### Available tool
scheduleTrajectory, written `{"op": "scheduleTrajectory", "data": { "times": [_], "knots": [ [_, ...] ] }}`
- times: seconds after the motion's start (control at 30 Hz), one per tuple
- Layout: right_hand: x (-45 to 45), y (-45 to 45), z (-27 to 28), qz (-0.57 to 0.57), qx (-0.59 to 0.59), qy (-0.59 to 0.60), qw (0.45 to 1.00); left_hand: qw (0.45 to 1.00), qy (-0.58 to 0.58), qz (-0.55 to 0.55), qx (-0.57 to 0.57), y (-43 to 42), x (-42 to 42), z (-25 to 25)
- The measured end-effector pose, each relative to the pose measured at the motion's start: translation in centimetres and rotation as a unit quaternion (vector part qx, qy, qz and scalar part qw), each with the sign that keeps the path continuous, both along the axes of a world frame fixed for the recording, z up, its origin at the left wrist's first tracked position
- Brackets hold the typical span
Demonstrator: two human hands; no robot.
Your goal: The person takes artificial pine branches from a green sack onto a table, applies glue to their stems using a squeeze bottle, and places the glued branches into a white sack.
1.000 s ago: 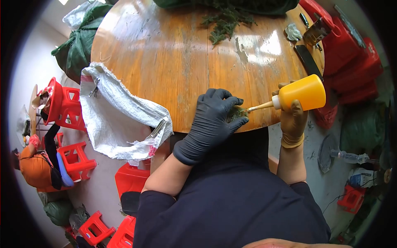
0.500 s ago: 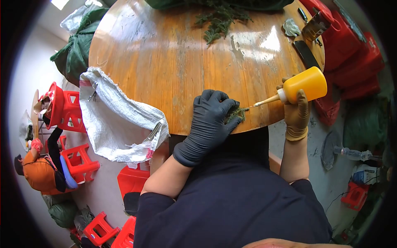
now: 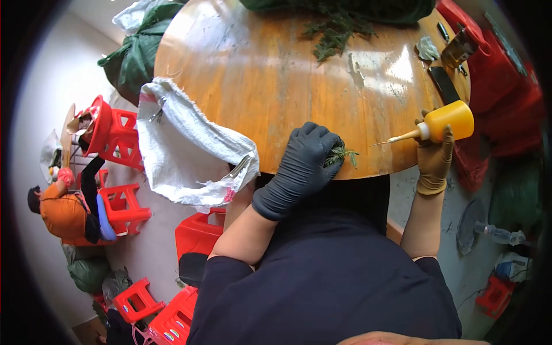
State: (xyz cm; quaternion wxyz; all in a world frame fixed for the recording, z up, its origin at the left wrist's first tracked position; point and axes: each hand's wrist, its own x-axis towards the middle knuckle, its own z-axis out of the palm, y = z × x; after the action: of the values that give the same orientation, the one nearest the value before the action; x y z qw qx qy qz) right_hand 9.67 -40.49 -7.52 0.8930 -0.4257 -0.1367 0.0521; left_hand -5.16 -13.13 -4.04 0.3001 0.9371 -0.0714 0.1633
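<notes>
Left hand: your black-gloved left hand (image 3: 303,161) is closed round a green sprig (image 3: 343,155), fingers curled over it and its leafy tip poking out to the right.
Sprig position: at the table's near edge, right of your left hand's knuckles.
Right hand: your tan-gloved right hand (image 3: 434,164) grips a yellow squeeze bottle (image 3: 453,121), tilted, with its nozzle (image 3: 407,136) aimed left.
Nozzle gap: tip apart from the sprig; no contact.
Stage, as judged: sprig and bottle both in hand. Whether anything from the bottle is on the sprig, cannot tell; no finished piece identified.
Foliage stock: loose green foliage (image 3: 333,34), unheld, on the far part of the wooden table (image 3: 259,86).
Sack: white woven sack (image 3: 198,135), mouth open, at the table's near left edge; contents unclear.
Far right: crumpled pale item (image 3: 427,49) beside a black flat object (image 3: 444,85).
Co-worker: person in orange (image 3: 64,215), left, among red stools (image 3: 121,204).
</notes>
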Motion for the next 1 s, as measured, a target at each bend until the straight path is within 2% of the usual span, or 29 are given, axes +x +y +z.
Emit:
{"op": "scheduleTrajectory", "data": {
  "times": [0.1,0.13,0.2,0.27,0.3,0.33,0.4,0.43,0.5,0.53,0.6,0.63,0.73,0.77,0.83,0.87,1.0],
  "knots": [
    [0.3,-0.3,0.0,0.008,0.024,0.004,1.000,0.994,-0.071,0.076,-0.041,3.2,-2.6,2.6],
    [0.2,-0.3,0.0,0.000,0.031,0.007,0.999,0.984,-0.113,0.136,-0.024,5.0,-3.9,3.7],
    [0.0,-0.1,0.3,0.000,0.034,0.013,0.999,0.961,-0.122,0.249,-0.019,10.0,-7.0,4.1],
    [-0.2,0.2,0.8,-0.014,0.044,0.012,0.999,0.939,-0.060,0.333,0.058,13.4,-9.3,4.3],
    [-0.3,0.4,1.1,-0.019,0.025,0.007,0.999,0.908,0.022,0.363,0.208,14.6,-9.9,4.3],
    [-0.4,0.5,1.2,-0.024,0.006,0.002,1.000,0.882,0.088,0.376,0.269,15.3,-10.0,4.2],
    [-0.6,0.8,1.6,-0.027,0.002,-0.001,1.000,0.908,0.008,0.323,0.267,16.3,-7.3,3.7],
    [-0.7,0.8,1.8,-0.023,-0.014,-0.004,1.000,0.933,0.007,0.290,0.211,15.0,-4.9,4.8],
    [-0.7,0.8,1.9,-0.027,-0.016,-0.007,0.999,0.977,-0.027,0.149,0.153,13.4,0.7,4.7],
    [-0.8,0.8,1.9,-0.027,-0.020,-0.007,0.999,0.983,-0.048,0.066,0.165,12.4,3.9,4.7],
    [-1.0,0.9,2.0,-0.039,-0.030,-0.016,0.999,0.959,-0.062,-0.004,0.278,9.6,9.5,4.8],
    [-1.1,1.0,2.0,-0.043,-0.039,-0.020,0.998,0.935,-0.120,-0.016,0.333,9.0,12.4,3.5],
    [-1.1,0.8,1.7,-0.043,-0.048,-0.025,0.998,0.927,-0.080,-0.069,0.361,7.4,17.6,2.9],
    [-1.1,0.7,1.8,-0.044,-0.044,-0.018,0.998,0.926,-0.084,-0.068,0.361,7.4,17.9,2.7],
    [-1.1,0.7,1.9,-0.043,-0.035,-0.004,0.998,0.953,0.072,-0.065,0.287,6.5,17.3,2.6],
    [-1.0,0.5,1.8,-0.044,-0.032,0.003,0.999,0.952,0.079,-0.068,0.289,6.2,16.4,2.1],
    [-0.8,0.3,1.4,-0.025,-0.034,-0.009,0.999,0.980,0.050,-0.067,0.178,3.9,8.3,2.0]
  ]
}}
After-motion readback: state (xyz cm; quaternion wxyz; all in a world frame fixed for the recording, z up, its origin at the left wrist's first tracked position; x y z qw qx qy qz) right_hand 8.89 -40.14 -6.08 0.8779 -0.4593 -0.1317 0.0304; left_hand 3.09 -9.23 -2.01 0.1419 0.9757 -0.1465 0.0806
